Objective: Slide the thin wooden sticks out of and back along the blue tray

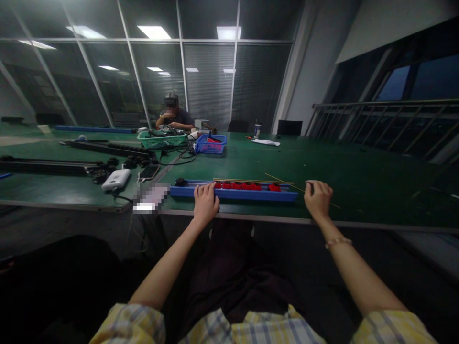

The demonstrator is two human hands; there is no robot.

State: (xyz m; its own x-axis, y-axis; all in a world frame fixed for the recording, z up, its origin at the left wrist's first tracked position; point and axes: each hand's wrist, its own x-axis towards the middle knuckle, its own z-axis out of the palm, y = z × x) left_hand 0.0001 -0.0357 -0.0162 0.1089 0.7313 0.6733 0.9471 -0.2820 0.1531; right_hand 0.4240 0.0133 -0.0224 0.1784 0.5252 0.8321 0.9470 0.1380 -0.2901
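Observation:
A long blue channel-shaped rail (251,194) lies along the table's near edge. Inside it sit several red pieces with dark tops (247,186) and, at its left end, a black part (180,182). My left hand (205,203) is closed over the rail's near wall, left of its middle, fingers reaching in by the leftmost red piece. Past the rail's right end, my right hand (319,199) is raised and closed, a small dark piece (310,188) showing between thumb and fingers. Thin yellowish rods (253,180) lie behind the rail; one slants toward my right hand.
A white power bank (116,179) and a phone (148,172) lie to the left, beside long black rails (46,165). Farther back are a green basket (162,140), a blue basket (211,144) and cables. Another person (177,117) sits across the table. The table's front edge (265,219) runs before me.

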